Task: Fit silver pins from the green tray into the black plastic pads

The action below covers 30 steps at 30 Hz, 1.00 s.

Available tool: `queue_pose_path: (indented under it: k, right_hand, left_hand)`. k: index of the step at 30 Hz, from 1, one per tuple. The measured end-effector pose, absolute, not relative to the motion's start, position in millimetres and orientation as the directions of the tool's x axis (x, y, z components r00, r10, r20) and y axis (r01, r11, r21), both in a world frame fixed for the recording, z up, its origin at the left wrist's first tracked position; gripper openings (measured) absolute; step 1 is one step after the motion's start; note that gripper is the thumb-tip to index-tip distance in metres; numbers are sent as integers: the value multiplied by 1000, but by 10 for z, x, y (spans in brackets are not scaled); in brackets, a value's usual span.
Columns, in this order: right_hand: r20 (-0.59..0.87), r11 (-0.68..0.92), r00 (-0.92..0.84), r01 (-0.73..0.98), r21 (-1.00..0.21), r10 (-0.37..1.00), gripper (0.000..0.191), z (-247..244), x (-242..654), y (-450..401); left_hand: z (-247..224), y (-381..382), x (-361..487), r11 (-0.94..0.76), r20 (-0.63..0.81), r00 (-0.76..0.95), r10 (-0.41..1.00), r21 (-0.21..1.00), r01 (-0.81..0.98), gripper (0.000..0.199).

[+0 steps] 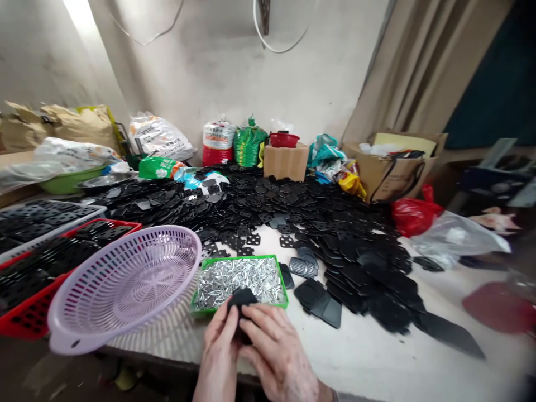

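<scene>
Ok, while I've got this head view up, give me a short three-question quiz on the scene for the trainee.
1. What are the left hand and right hand holding?
2. True or false: the lilac plastic colander lies to the left of the green tray.
3. What fills the green tray? A: small silver metal pieces; B: black plates; C: white beads.

Key: 1. A black piece. 2. True. 3. A.
</scene>
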State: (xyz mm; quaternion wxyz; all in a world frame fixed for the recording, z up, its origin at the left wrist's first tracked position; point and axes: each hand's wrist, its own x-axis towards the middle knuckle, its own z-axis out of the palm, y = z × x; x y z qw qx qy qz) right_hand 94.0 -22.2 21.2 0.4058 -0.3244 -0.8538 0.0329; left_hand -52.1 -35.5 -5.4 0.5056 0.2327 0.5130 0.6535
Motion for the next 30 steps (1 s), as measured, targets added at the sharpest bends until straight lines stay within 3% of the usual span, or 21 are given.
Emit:
queue_pose_path:
  k: [3,5,7,9,14,20,24,27,30]
  right_hand:
    - [690,698,-287,568,-436,664,24,200,1304,-150]
    - [628,502,-85,686,-527,774,21,184,1650,-62]
    - [544,318,-9,819,-477,839,21,145,1945,8]
    - [497,254,-50,901,-352,866,22,74,2092,47]
    - [436,323,-264,944,-64,860,30,-187,1947,114]
    - [446,328,-305,944,27,841,28,-434,2129,247]
    - [459,351,-312,936,-1,832,25,-297,2193,388]
    - [424,409,-330,906,-108,843,25,-11,2025,479]
    - [390,368,-270,907,-205,881,25,223,1898,544]
  left_hand:
    - [-86,-374,-632,118,-364,-392,845,841,-528,34]
    - [-15,-387,-669,177,-432,-322,843,787,-591,36]
    - [84,-405,-670,198,-427,-265,865,774,-602,40]
    - [162,-424,-637,219,-425,-228,876,771,-598,44]
    - [189,-436,-555,255,-439,-184,879,760,-597,50]
    - [191,-420,-692,204,-417,-235,878,770,-605,55]
    - [184,-430,-683,226,-425,-204,882,761,-608,54]
    - [145,-433,-643,267,-464,-171,869,730,-629,56]
    - [115,-439,-665,246,-460,-204,864,739,-627,53]
